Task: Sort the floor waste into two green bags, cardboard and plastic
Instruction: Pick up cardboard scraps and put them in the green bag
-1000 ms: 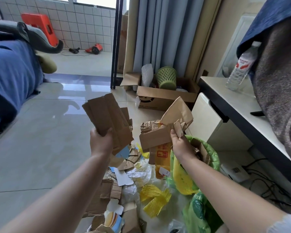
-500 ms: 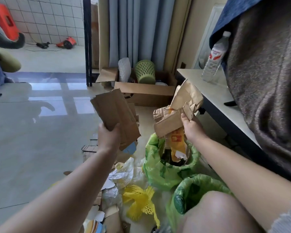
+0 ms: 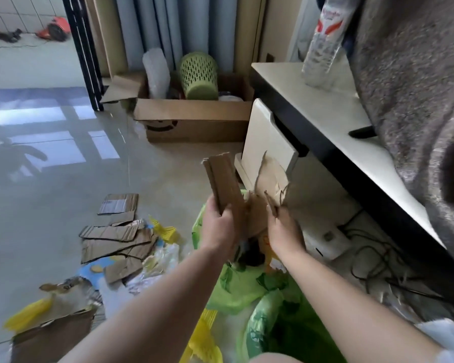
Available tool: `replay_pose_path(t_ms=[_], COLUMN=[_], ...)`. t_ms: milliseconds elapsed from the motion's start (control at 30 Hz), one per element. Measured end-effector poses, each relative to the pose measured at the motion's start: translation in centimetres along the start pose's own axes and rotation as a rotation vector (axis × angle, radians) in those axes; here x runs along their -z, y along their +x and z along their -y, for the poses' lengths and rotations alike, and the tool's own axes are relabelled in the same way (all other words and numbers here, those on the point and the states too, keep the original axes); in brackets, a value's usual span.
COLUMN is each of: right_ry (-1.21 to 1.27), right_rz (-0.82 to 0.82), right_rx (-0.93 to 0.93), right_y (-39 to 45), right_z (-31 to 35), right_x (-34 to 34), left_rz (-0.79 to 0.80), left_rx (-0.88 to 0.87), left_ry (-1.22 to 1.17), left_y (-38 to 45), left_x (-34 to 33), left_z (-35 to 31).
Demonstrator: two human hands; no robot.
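A second green bag (image 3: 278,334) lay nearest. Beyond it, the left hand (image 3: 218,227) gripped a cardboard stack (image 3: 224,187) and the right hand (image 3: 285,231) clutched torn cardboard (image 3: 271,179) over the open green bag (image 3: 233,286). Cardboard scraps (image 3: 116,237) littered the floor (image 3: 50,195) leftward.

Daylight enters from the upper left of the frame, bright and soft. The glossy grey tiled floor (image 3: 53,163) carries pale window-shaped glare patches at centre left. Motion blur smears the clear plastic bottle with a red label (image 3: 325,35) at upper right and the yellow plastic scraps (image 3: 26,314) at lower left. Wide-angle distortion bends the white counter (image 3: 333,111) edge and black door frame (image 3: 83,51).
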State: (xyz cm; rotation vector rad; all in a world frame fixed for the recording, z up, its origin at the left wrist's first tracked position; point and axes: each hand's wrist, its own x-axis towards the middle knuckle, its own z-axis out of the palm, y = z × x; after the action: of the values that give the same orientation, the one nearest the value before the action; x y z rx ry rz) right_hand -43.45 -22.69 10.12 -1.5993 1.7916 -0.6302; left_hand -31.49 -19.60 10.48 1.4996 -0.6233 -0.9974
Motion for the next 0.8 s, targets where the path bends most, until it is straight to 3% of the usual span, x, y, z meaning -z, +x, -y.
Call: replay_pose_path(t_ms=[200,400,500,600,800], right_ry=[0.008,-0.098,-0.207,-0.101,-0.162], right_rz=[0.151,0.128,0.222,0.187,0.049], right_rx=[0.012,0.021,-0.035,-0.023,0.281], right_y=[0.9,1.9,1.6,0.7,-2.5], right_z=[-1.5,-2.2,-2.5,-2.0,2.7], right_x=[-1.9,-2.3,-3.2,-3.0,-1.2], left_rz=[0.2,0.294,0.273,0.228,0.147], left_rx=[0.046,-0.03,0.01,0.042,0.036], left_ry=[0.057,0.474,0.517,0.395,0.403], left_y=[1.3,2.2,1.8,1.0,-0.6], left_x=[-0.1,-0.4,0.1,2.6,14.2], left_z=[2.2,4.1,4.2,3.5,1.5])
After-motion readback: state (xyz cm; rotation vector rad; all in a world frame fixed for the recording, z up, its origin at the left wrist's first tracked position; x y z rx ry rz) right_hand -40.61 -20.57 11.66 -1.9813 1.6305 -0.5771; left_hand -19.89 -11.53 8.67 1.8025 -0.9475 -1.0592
